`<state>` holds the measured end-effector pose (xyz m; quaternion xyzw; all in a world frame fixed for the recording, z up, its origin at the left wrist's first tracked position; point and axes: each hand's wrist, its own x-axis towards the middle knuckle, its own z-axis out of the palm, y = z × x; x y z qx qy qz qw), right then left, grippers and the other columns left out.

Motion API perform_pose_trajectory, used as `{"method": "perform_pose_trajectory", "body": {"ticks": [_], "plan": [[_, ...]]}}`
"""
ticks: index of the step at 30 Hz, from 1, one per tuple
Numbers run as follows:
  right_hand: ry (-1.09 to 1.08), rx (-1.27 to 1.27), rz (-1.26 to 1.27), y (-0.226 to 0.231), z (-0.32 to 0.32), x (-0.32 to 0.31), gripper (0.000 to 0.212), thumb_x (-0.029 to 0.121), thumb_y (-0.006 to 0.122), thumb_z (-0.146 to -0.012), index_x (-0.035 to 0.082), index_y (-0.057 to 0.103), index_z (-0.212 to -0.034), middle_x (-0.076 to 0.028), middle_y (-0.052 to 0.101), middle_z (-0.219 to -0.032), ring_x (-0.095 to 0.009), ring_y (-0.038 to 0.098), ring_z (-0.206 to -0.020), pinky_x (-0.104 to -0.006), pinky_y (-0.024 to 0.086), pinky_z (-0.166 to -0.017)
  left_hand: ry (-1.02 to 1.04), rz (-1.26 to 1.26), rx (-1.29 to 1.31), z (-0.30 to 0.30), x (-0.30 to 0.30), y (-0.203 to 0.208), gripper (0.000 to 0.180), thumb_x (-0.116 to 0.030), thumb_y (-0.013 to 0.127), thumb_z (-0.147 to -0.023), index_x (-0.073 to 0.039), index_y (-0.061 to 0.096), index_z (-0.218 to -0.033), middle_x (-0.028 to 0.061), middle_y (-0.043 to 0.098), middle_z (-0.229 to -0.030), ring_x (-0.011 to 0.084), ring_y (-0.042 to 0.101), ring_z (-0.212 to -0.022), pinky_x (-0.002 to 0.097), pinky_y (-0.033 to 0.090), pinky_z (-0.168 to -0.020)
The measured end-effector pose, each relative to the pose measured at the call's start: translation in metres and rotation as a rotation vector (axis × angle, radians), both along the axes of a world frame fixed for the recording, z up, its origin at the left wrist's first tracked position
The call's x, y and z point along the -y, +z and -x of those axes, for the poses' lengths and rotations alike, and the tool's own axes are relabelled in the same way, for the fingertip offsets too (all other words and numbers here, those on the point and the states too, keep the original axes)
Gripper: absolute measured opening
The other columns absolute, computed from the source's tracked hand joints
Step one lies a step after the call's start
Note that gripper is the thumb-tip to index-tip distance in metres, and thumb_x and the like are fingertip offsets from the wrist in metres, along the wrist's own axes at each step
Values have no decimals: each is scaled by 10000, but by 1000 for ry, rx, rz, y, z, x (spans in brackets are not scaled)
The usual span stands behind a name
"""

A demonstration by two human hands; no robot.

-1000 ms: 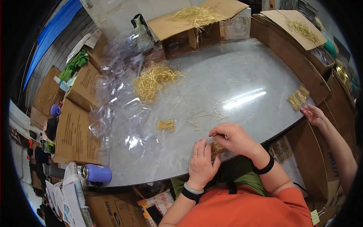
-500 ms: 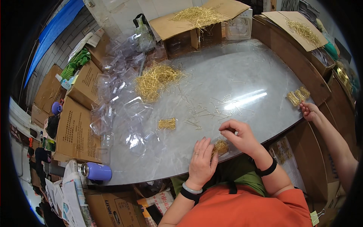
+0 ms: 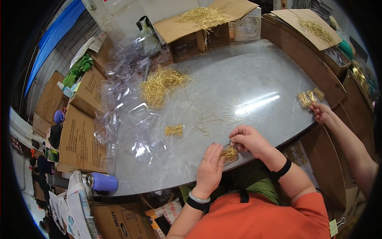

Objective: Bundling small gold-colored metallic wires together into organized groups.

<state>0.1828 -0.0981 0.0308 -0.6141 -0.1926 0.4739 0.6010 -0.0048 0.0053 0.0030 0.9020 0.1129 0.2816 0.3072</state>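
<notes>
1. Head view: Right-hand fingertips have come down nearer the gold wire bundle [image 3: 229, 153] since half a second ago, when a gap showed between them; the co-worker's hand [image 3: 322, 114], open a second ago, is now pinched at the close edge of the linked gold bundles [image 3: 310, 98].
2. The left hand [image 3: 209, 169] has its fingers straight and side by side along the wire bundle's left flank, with the thumb at its near side. Whether it grips or only steadies, I cannot tell.
3. The right hand [image 3: 250, 140] has its thumb and forefinger together just over the bundle's far end; any wire between them is too small to make out. So the wire bundle sits between both hands, at the table's [image 3: 179, 163] near edge.
4. Just beyond the right hand lie loose wires [image 3: 200, 130]; out to the left of the left hand's fingertips sits a small gold bundle [image 3: 174, 130], and farther beyond it a large wire pile [image 3: 161, 85], with clear plastic packs [image 3: 143, 119] along its left.
5. The step in hand looks like setting or straightening wires in the bundle. As I judge it, the next move calls for a steady left hand and a light, exact right fingertip.
</notes>
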Motion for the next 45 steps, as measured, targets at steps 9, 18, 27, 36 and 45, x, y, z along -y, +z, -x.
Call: {"method": "perform_pose_trajectory", "body": {"ticks": [9, 18, 27, 36, 45], "plan": [[111, 593, -258, -17, 2, 21, 182, 88, 652, -931, 14, 685, -1094, -65, 686, -928, -152, 620, -799, -288, 500, -674, 22, -19, 24, -2, 1, -1, 263, -139, 633, -995, -36, 655, -1236, 186, 589, -1385, 384, 543, -1327, 448, 496, -1040], [-202, 1163, -92, 11, 71, 58, 271, 163, 823, -810, 40, 671, -998, -88, 650, -841, -225, 636, -641, -330, 517, -571, 49, -56, 34, -2, 3, -3, 271, -141, 635, -997, -23, 653, -1241, 190, 601, -1371, 390, 559, -1311, 443, 508, -1026], [-298, 1265, -137, 2, 62, 64, 148, 33, 788, -816, 51, 699, -933, -101, 660, -867, -295, 656, -703, -372, 533, -611, 71, -98, 27, 0, 3, -6, 281, -137, 632, -999, -18, 649, -1253, 197, 602, -1363, 394, 568, -1303, 446, 516, -1016], [-278, 537, -222, 11, 49, 19, 126, 104, 641, -1009, 13, 628, -923, -150, 677, -798, -288, 667, -630, -331, 525, -588, 74, -99, 53, -2, 5, -5, 268, -121, 646, -987, -26, 668, -1238, 198, 610, -1346, 399, 578, -1288, 444, 517, -1015], [263, 1018, 248, 18, -16, 49, 183, 133, 613, -1007, 23, 644, -1150, -171, 677, -793, -314, 696, -745, -385, 547, -706, 67, -62, 63, -2, 6, -6, 258, -91, 640, -981, -18, 669, -1227, 204, 610, -1345, 409, 578, -1277, 453, 503, -1032]]}}
